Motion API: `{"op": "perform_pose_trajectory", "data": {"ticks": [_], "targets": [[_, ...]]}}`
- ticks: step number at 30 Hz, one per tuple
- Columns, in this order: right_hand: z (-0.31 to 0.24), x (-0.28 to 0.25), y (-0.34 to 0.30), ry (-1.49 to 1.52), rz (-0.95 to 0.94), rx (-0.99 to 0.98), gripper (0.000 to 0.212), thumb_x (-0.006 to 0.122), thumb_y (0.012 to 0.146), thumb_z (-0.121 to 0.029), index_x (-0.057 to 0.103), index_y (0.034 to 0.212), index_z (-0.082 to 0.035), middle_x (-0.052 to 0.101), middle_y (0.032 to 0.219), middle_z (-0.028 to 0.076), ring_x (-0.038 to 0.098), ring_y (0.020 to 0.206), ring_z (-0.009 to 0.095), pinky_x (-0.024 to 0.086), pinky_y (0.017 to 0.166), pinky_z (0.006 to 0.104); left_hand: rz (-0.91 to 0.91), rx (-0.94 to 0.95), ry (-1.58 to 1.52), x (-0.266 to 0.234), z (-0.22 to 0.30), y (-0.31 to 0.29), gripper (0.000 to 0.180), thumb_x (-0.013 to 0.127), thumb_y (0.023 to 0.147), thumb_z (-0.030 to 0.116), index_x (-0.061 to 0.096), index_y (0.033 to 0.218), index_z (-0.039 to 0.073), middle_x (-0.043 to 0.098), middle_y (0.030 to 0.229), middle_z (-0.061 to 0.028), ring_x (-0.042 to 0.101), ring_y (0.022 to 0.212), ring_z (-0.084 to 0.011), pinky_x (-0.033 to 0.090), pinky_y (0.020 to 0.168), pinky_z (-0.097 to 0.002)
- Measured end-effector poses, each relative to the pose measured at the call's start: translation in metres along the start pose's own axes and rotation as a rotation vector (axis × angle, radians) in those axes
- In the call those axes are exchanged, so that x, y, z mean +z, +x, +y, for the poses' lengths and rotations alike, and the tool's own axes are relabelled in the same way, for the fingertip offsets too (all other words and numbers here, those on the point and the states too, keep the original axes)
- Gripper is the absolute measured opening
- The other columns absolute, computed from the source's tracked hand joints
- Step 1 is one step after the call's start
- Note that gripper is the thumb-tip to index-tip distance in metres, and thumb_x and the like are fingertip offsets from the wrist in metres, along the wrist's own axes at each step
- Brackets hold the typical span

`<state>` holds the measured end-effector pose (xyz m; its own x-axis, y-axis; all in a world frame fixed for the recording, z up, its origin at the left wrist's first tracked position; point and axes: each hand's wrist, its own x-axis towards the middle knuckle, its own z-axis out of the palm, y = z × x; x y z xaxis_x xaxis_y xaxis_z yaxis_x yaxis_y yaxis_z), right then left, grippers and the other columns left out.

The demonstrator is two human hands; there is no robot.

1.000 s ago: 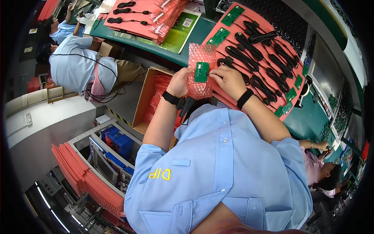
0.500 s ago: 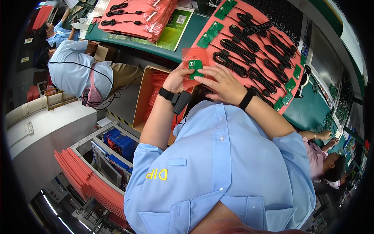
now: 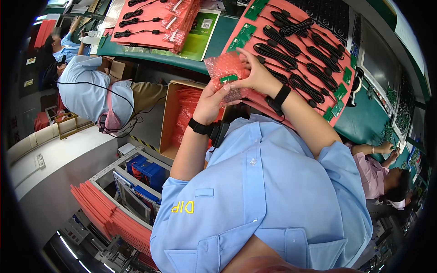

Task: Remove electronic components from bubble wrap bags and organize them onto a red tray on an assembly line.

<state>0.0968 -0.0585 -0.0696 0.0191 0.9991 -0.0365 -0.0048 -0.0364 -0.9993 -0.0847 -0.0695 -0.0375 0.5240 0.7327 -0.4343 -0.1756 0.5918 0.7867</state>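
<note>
A: What to note first?
B: Some pink bubble wrap [image 3: 221, 66], held up beyond the blue shirt [image 3: 268, 177], with a green circuit board [image 3: 228, 78] showing near its middle. Cannot tell whether on top of the wrap or under a layer of it.
A: And on the left hand [image 3: 210, 103]?
B: Closed on the lower left part of the wrap, thumb in front, remaining fingers mostly hidden behind.
A: On the right hand [image 3: 258, 75]?
B: Grasping the wrap from its right side: thumb by the right end of the board, other fingers bent about the upper edge. Cannot tell how firmly.
A: Anything at the wrists?
B: On each, a black band; just beside the left one [image 3: 199, 127], a dark block [image 3: 220, 133].
A: And just beyond?
B: Across the green counter [image 3: 363, 129], a red sheet [image 3: 241, 25] with coiled black cables [image 3: 304, 87] and more green boards [image 3: 255, 11] along its edges. Farther left, a stack of red sheets [image 3: 157, 8].
A: Below that?
B: A cardboard box [image 3: 169, 113] with red plastic [image 3: 184, 119] inside, near the left forearm.
</note>
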Motion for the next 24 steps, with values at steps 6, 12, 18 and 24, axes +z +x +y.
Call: {"op": "perform_pose_trajectory", "data": {"ticks": [6, 12, 18, 24], "targets": [[0.02, -0.018, 0.011, 0.266, -0.432, 0.177, 0.034, 0.072, 0.073, -0.001, 0.065, 0.106, -0.004, 0.06, 0.099, 0.004, 0.057, 0.095, 0.016, 0.047, 0.082, 0.0282, -0.067, -0.034, -0.062, -0.006, 0.002, 0.006, 0.037, 0.045, 0.095, 0.013, 0.039, 0.132, 0.008, 0.05, 0.126, -0.0104, 0.057, 0.109, -0.0271, 0.052, 0.085, -0.0464], [0.017, -0.028, 0.007, -0.249, -0.434, -0.445, 0.044, 0.065, 0.07, 0.008, 0.066, 0.108, -0.015, 0.06, 0.101, 0.006, 0.058, 0.095, 0.021, 0.047, 0.082, 0.0292, -0.059, -0.135, -0.226, -0.014, 0.007, 0.013, 0.036, 0.043, 0.096, 0.017, 0.04, 0.131, 0.006, 0.05, 0.127, -0.0122, 0.056, 0.11, -0.0288, 0.053, 0.084, -0.0463], [0.007, -0.046, 0.005, -0.491, -0.452, -0.61, 0.045, 0.06, 0.071, 0.008, 0.065, 0.108, -0.016, 0.057, 0.11, 0.009, 0.056, 0.097, 0.027, 0.047, 0.083, 0.0323, -0.005, -0.345, -0.439, -0.001, 0.017, 0.028, 0.032, 0.043, 0.095, 0.016, 0.045, 0.125, 0.003, 0.055, 0.119, -0.0146, 0.06, 0.104, -0.0297, 0.055, 0.081, -0.0438], [-0.025, -0.084, -0.035, -0.641, -0.263, -0.562, 0.036, 0.062, 0.075, 0.001, 0.064, 0.107, -0.014, 0.056, 0.114, 0.009, 0.056, 0.098, 0.028, 0.047, 0.083, 0.0332, 0.179, -0.22, 0.026, 0.01, 0.003, 0.051, 0.029, 0.051, 0.093, 0.014, 0.051, 0.119, 0.001, 0.061, 0.11, -0.0129, 0.063, 0.097, -0.0243, 0.056, 0.077, -0.0398]]}}
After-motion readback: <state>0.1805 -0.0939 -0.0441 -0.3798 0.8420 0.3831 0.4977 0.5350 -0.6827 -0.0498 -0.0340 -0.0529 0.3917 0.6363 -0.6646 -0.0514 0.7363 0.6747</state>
